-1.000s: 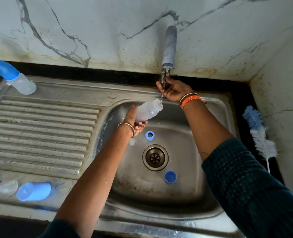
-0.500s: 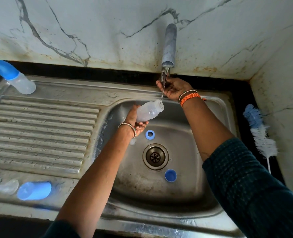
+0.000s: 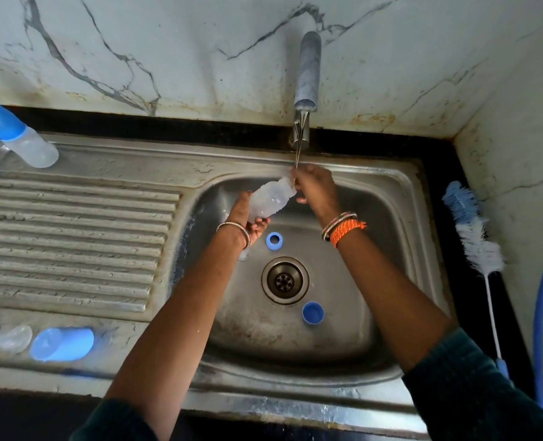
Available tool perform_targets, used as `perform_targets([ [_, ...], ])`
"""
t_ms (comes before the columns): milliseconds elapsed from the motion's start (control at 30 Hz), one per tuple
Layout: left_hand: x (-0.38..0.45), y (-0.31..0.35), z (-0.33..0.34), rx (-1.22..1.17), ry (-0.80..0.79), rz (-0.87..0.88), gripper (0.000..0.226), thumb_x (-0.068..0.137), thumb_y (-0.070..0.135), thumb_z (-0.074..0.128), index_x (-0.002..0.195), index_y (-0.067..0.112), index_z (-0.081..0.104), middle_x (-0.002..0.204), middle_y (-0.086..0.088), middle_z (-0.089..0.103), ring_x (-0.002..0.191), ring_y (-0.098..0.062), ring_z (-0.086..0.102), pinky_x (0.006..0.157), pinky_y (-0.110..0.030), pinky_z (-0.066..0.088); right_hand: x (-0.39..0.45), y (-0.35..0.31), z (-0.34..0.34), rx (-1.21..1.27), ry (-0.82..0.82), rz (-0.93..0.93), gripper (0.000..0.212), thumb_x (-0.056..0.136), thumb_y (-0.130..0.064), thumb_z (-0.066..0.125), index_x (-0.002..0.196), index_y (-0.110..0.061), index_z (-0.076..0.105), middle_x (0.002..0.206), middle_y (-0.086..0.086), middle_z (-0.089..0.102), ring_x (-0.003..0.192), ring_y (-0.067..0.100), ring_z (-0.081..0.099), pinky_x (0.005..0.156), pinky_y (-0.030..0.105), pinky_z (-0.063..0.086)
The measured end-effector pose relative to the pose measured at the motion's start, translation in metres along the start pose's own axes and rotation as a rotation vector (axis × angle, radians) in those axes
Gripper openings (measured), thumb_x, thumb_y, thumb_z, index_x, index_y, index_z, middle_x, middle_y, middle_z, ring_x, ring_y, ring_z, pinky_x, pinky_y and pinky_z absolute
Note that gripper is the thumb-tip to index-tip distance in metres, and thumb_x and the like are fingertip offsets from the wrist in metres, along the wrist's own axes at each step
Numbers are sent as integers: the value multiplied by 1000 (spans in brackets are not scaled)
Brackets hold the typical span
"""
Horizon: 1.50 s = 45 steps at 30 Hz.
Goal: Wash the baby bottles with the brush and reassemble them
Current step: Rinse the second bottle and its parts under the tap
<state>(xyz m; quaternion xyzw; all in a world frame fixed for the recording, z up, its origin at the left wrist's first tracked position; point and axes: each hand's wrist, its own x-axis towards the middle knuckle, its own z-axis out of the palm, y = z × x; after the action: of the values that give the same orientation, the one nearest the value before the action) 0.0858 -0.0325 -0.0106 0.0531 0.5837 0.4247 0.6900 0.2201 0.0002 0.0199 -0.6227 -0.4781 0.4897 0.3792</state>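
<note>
L hand (image 3: 246, 219) grip curled round bottle (image 3: 271, 198) (under tap (image 3: 306, 74)); R hand (image 3: 316, 187) grip at its neck, unclear

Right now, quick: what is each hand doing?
Left hand: grips the clear baby bottle by its base.
Right hand: fingers curled at the bottle's mouth; whether it holds it cannot be told.

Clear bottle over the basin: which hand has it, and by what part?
The left hand grips the clear bottle round its base end. The right hand is at its open neck under the tap; whether it grips is unclear.
</note>
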Motion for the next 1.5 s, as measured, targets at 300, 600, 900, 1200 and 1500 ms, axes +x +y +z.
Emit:
perform_targets([
  [300, -22, -17, -10, -218, -184, 139, 20, 85, -1, 60, 92, 18, 56, 101, -8, 55, 88, -22, 55, 65, -27, 51, -2, 12, 0, -83, 97, 29, 20, 85, -19, 68, 76, -15, 50, 74, -2, 54, 76, 18, 52, 73, 29, 46],
  [600, -36, -24, -10, -5, -145, 171, 19, 96, 28, 48, 94, 10, 53, 79, -12, 58, 62, -17, 57, 49, -24, 54, -14, 8, 3, 157, -199, 74, 17, 98, -18, 50, 82, -15, 55, 83, 2, 57, 76, 14, 53, 67, 27, 45],
  [900, -38, -28, -4, 3, -143, -87, 50, 91, 53, 43, 88, 4, 54, 62, -9, 50, 49, -14, 46, 43, -16, 39, -11, 3, 6, -49, -100, 47, 29, 85, -37, 69, 72, -13, 59, 74, 5, 63, 76, 23, 64, 60, 31, 57],
  [1200, -30, -17, -13, 199, -34, 12, 65, 79, 76, 42, 71, 12, 54, 44, 4, 34, 29, -6, 23, 34, -11, 14, -14, -6, -6, -16, -457, 5, 12, 98, -12, 47, 99, -18, 57, 92, 1, 59, 85, 15, 57, 75, 31, 52],
  [1500, -17, -4, -8, 46, -136, -70, 56, 83, 62, 53, 85, 6, 57, 60, -5, 50, 49, -11, 45, 40, -16, 41, -6, -3, -33, -623, -254, -506, 19, 76, -9, 77, 94, -3, 75, 87, 13, 74, 76, 18, 67, 78, 35, 56],
])
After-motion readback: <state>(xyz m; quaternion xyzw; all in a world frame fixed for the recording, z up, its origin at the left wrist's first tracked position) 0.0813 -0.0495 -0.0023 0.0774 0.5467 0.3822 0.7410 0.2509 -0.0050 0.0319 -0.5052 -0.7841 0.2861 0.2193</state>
